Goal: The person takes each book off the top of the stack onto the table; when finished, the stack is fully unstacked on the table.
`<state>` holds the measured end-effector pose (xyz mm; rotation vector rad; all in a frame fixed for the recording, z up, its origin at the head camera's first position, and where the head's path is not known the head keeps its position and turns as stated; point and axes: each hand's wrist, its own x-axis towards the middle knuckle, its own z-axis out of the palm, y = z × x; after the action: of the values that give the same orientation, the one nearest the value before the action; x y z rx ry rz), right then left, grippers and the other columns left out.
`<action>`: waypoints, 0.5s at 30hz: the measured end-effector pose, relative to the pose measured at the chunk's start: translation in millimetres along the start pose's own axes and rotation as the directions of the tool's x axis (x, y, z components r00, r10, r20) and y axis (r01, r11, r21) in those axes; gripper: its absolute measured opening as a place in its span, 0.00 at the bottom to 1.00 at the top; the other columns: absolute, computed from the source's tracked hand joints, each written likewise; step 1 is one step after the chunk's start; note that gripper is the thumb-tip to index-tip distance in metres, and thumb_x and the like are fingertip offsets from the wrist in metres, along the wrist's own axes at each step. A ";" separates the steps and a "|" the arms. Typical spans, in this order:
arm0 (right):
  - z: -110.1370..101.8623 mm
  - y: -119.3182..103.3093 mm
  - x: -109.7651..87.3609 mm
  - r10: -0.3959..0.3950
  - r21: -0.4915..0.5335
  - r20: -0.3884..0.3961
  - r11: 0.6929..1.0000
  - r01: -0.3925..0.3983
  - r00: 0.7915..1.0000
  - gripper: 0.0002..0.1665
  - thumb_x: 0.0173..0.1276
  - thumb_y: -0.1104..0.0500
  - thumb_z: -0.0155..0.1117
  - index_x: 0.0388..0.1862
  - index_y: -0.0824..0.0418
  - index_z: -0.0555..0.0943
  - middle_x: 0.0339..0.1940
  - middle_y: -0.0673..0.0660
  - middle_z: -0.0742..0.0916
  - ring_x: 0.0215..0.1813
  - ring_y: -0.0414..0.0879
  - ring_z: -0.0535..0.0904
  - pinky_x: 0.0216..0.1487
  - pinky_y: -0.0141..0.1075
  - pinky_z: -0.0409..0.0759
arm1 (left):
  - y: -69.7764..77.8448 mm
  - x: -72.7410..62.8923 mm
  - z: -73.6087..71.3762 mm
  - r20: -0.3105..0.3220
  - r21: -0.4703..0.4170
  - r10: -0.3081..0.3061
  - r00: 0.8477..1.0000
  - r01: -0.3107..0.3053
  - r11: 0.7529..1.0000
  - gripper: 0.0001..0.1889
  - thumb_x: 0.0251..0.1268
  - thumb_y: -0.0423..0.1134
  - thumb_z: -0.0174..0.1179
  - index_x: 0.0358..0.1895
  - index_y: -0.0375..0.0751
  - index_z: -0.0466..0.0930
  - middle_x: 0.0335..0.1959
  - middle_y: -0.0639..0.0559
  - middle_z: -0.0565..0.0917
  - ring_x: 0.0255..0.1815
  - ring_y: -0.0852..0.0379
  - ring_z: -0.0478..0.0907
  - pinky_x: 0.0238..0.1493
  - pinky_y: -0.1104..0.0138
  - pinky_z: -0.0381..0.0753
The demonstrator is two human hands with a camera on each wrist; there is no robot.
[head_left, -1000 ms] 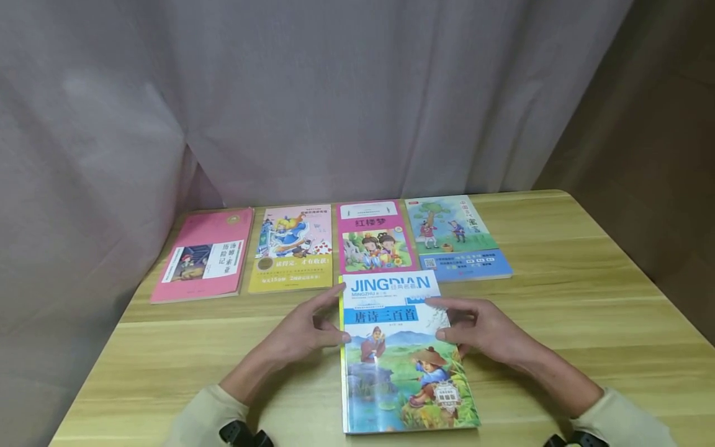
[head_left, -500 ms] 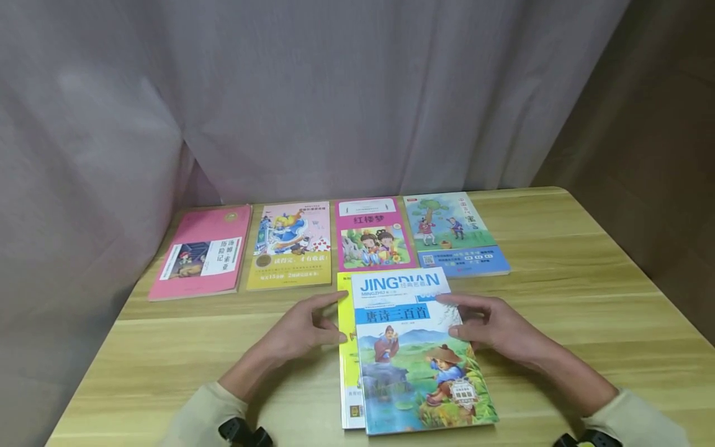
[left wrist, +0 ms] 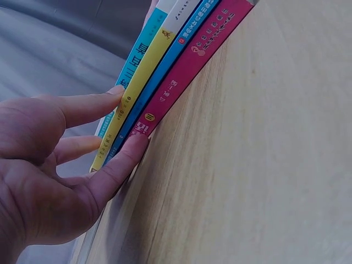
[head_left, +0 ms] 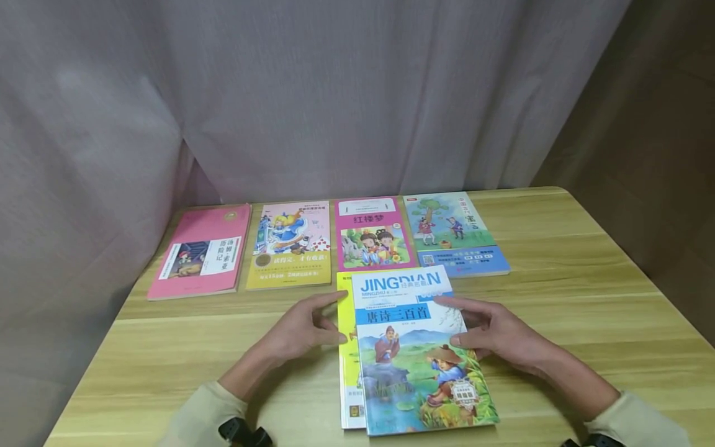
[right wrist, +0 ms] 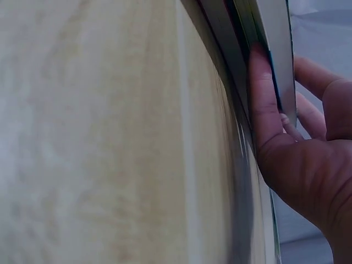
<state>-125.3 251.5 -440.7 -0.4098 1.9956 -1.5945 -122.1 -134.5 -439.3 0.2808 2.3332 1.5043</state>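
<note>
A stack of several children's books lies in front of me. On top is a blue-and-green picture-cover book (head_left: 413, 366), offset to the right over a yellow book (head_left: 347, 347). My right hand (head_left: 497, 332) grips the top book at its right edge; in the right wrist view its thumb (right wrist: 263, 93) lies against the page edges. My left hand (head_left: 301, 329) touches the left side of the stack with extended fingers. In the left wrist view, thumb and fingertips rest against the spines, among them a blue spine (left wrist: 165, 69) and a pink spine (left wrist: 187, 66).
Behind the stack, a row of books lies flat on the wooden table (head_left: 581, 298): a pink book (head_left: 198, 254), a yellow-and-pink book (head_left: 290, 248), a magenta book (head_left: 373, 236) and a green-and-blue book (head_left: 455, 233). A grey curtain (head_left: 335, 93) hangs behind the table.
The top book has slid right with my right hand, uncovering a strip of the yellow book beneath. In the last half second it has hardly moved. My left hand has stayed by the spines.
</note>
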 end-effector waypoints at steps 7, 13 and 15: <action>-0.7 -2.1 -8.3 -0.026 -0.012 -0.041 1.000 0.026 0.999 0.36 0.76 0.59 0.67 0.80 0.61 0.70 0.81 0.79 0.63 0.50 0.56 0.91 0.45 0.51 0.92 | 2.3 -0.7 0.5 0.002 0.010 0.001 1.000 -0.001 1.000 0.44 0.57 0.33 0.78 0.79 0.50 0.71 0.54 0.44 0.84 0.40 0.55 0.84 0.32 0.65 0.82; -4.0 -2.8 -13.8 -0.063 -0.075 -0.092 0.996 0.056 0.994 0.33 0.77 0.59 0.67 0.78 0.62 0.72 0.83 0.77 0.61 0.48 0.50 0.91 0.48 0.43 0.91 | 1.5 -0.8 0.7 -0.003 0.016 0.009 1.000 -0.009 1.000 0.44 0.57 0.32 0.78 0.79 0.48 0.71 0.58 0.43 0.83 0.40 0.55 0.85 0.35 0.64 0.84; -6.7 -3.9 -16.2 -0.078 -0.114 -0.114 0.991 0.065 0.990 0.33 0.76 0.59 0.67 0.78 0.62 0.73 0.83 0.77 0.62 0.49 0.46 0.90 0.48 0.39 0.89 | 0.9 -0.8 0.9 -0.006 0.018 0.010 1.000 -0.010 1.000 0.44 0.57 0.32 0.78 0.79 0.48 0.71 0.59 0.43 0.82 0.40 0.56 0.85 0.36 0.64 0.84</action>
<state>-116.6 264.8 -432.4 -0.4429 2.1882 -1.5908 -121.1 -133.7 -438.7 0.2932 2.3540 1.4919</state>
